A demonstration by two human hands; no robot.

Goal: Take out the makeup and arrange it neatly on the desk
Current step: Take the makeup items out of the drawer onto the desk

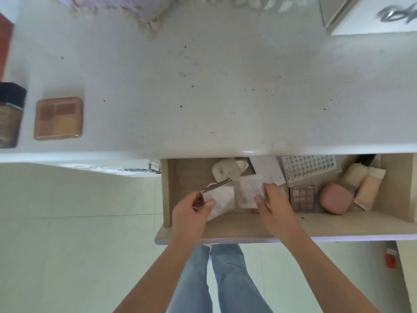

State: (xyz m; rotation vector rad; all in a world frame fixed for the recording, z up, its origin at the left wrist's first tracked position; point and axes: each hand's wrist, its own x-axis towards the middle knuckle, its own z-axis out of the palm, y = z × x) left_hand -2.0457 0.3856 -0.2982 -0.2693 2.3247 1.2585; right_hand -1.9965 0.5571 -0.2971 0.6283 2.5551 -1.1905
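Both hands are inside the open wooden drawer [225,231] under the white desk [203,86]. My left hand [191,211] grips a slim silvery box [216,186] by its near end. My right hand [270,199] pinches a clear flat palette [248,193] at its right edge. Further right in the drawer lie a small eyeshadow palette [303,198], a pink compact [336,198], two beige tubes [363,184] and a grey grid palette [309,167]. On the desk at far left sit a peach palette [58,118] and a foundation bottle [10,116].
A white bag [222,204] and a white plug-like item [225,171] lie in the drawer beside my hands. A white box [370,14] stands at the desk's back right, and fringed fabric [144,12] at the back. My jeans and the tiled floor show below.
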